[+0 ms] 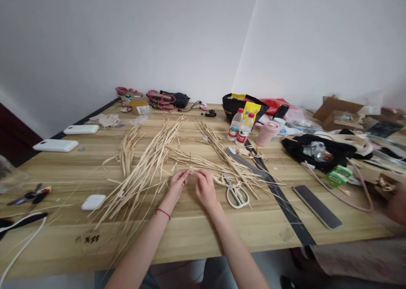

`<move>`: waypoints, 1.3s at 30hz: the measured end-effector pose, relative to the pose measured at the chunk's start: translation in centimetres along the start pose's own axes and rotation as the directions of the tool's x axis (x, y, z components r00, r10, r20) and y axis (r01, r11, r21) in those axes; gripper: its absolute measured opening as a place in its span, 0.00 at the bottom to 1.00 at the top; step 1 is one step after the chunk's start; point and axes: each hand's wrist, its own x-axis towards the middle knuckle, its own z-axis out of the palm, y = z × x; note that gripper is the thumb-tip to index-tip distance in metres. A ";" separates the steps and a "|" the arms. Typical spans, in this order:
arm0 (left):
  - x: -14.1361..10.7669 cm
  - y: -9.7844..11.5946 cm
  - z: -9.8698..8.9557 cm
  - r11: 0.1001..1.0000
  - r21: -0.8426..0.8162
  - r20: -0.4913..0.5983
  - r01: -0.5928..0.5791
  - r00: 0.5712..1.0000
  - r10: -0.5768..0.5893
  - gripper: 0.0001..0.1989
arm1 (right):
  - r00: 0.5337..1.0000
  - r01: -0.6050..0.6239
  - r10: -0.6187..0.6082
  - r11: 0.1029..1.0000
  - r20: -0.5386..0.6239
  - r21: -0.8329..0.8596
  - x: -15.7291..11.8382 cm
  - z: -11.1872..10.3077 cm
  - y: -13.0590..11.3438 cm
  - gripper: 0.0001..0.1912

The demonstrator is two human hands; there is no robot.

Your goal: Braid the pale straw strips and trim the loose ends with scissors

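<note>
Just above the table's middle, my left hand (178,182) pinches pale straw strands, and a thin end sticks up from its fingertips. Close beside it, my right hand (205,188) has its fingers curled closed on the same straw work. A plaited straw braid (219,181) trails out on the right side of that hand. White-handled scissors (237,197) lie just to the right, their blades partly under straw. Loose straw strips (147,160) spread in a heap to the left, a smaller bundle (127,151) beyond them. More straw strips (218,147) lie behind and right of my hands.
Two water bottles (243,130), a pink cup (267,133) and a black bag (226,103) stand at the back right. A phone (317,206) lies right of the dark tape strip (285,204). White devices (55,145) and a white case (93,202) lie left. Another person's hand (398,204) shows far right.
</note>
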 end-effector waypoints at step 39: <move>-1.9 0.9 0.9 0.979 0.202 0.263 0.017 0.962 -0.071 0.13 | 0.733 -0.459 0.679 0.535 -0.038 0.709 1.2 0.4 -0.9 0.14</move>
